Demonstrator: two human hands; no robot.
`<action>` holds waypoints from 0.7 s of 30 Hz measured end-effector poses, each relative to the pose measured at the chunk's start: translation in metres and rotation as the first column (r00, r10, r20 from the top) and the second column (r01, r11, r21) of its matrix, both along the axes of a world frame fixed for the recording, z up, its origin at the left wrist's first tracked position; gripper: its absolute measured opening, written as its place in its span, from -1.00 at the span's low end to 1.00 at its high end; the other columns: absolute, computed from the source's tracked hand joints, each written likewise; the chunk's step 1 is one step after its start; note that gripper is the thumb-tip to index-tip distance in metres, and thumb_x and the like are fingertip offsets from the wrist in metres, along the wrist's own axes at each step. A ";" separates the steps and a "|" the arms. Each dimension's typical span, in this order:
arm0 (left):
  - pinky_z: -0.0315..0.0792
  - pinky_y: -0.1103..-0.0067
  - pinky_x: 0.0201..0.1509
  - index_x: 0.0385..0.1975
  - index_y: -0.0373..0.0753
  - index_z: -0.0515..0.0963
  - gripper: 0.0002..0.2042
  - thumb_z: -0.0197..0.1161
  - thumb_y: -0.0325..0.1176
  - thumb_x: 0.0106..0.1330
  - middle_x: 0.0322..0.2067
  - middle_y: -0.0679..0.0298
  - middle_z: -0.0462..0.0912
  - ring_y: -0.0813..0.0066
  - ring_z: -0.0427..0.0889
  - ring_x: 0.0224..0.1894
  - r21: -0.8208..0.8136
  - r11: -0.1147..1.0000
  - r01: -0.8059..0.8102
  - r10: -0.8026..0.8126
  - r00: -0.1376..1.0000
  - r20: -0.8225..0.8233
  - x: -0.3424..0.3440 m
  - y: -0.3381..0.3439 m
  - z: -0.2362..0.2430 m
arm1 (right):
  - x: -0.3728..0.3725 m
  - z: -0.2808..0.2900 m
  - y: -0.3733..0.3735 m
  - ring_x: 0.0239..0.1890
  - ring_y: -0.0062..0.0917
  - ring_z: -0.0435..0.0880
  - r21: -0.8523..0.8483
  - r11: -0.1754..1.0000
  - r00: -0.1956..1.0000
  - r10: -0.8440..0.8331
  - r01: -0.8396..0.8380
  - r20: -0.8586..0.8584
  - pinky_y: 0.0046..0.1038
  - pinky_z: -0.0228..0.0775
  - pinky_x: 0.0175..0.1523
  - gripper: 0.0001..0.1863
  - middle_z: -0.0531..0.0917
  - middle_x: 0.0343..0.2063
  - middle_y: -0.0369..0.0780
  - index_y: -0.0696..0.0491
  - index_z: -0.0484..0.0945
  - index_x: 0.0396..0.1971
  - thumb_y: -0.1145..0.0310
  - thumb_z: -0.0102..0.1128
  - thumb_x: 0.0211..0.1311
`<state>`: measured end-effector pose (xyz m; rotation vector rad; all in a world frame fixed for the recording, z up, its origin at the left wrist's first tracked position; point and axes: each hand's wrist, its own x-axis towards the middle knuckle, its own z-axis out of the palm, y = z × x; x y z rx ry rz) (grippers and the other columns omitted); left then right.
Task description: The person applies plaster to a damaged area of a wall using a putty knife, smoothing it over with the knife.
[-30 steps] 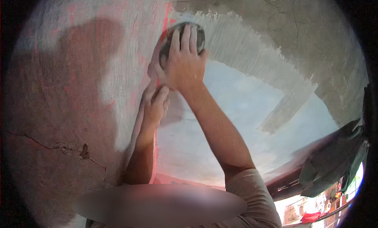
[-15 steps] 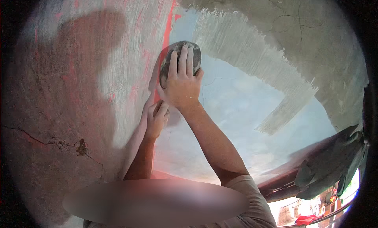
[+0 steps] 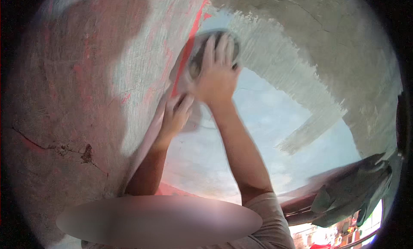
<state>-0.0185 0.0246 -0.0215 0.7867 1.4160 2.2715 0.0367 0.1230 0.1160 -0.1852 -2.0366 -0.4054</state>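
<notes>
My right hand grips a dark oval pad or block against the wall, fingers laid over it, blurred by motion, just right of a bright red painted stripe. Below and left of it, my left hand rests at the same stripe with fingers curled; what they hold, if anything, is hidden. Around both hands are a pale blue painted patch and a rough, streaky grey coated band. To the left, the plastered wall shows pink streaks and shadow.
Bare grey plaster with fine cracks lies at the upper right. A jagged crack marks the left wall. Dark cloth hangs at the lower right, with a bright opening and small red objects below it. A blurred oval covers the bottom middle.
The pad under my right hand went down, then back up and rightward since half a second ago. My left hand has shifted up and slightly right.
</notes>
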 end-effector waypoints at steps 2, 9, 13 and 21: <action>0.52 0.27 -0.35 0.00 -0.36 0.63 -0.74 0.35 -0.58 0.31 -0.38 0.09 0.65 0.15 0.70 -0.39 0.058 0.954 -0.295 0.258 0.706 -0.659 -0.016 0.012 0.037 | 0.003 0.046 0.002 0.67 0.02 0.20 0.045 0.998 0.995 -0.041 0.046 -0.094 0.27 0.31 0.32 0.15 0.24 0.62 0.22 0.24 0.35 0.54 -0.20 0.47 0.05; 0.57 0.24 -0.24 0.00 -0.28 0.65 -0.65 0.39 -0.65 0.19 -0.30 0.04 0.69 0.03 0.72 -0.29 -0.053 0.966 -0.252 0.186 0.825 -0.533 -0.015 0.032 -0.094 | -0.002 -0.040 0.006 0.70 0.00 0.15 0.065 0.996 0.997 -0.062 0.064 -0.040 0.31 0.31 0.28 0.12 0.21 0.63 0.20 0.22 0.34 0.55 -0.18 0.43 0.06; 0.52 0.31 -0.31 0.00 -0.32 0.65 -0.63 0.38 -0.69 0.15 -0.31 0.07 0.68 0.12 0.64 -0.38 0.533 0.682 -0.501 0.637 0.047 -0.770 -0.010 0.025 0.028 | 0.005 0.044 0.009 0.70 0.00 0.16 0.051 0.996 0.995 -0.068 0.071 -0.066 0.39 0.29 0.32 0.12 0.25 0.63 0.15 0.16 0.33 0.58 -0.19 0.43 0.08; 0.34 0.46 -0.42 -0.31 -0.23 0.66 -0.66 0.15 -0.13 0.67 -0.54 0.40 0.48 0.61 0.48 -0.49 0.096 0.981 -0.170 0.195 0.857 -0.477 -0.001 0.027 -0.065 | 0.012 -0.030 0.010 0.68 0.00 0.20 0.018 0.999 0.998 -0.046 0.047 -0.034 0.32 0.33 0.28 0.11 0.25 0.62 0.17 0.19 0.32 0.57 -0.14 0.42 0.08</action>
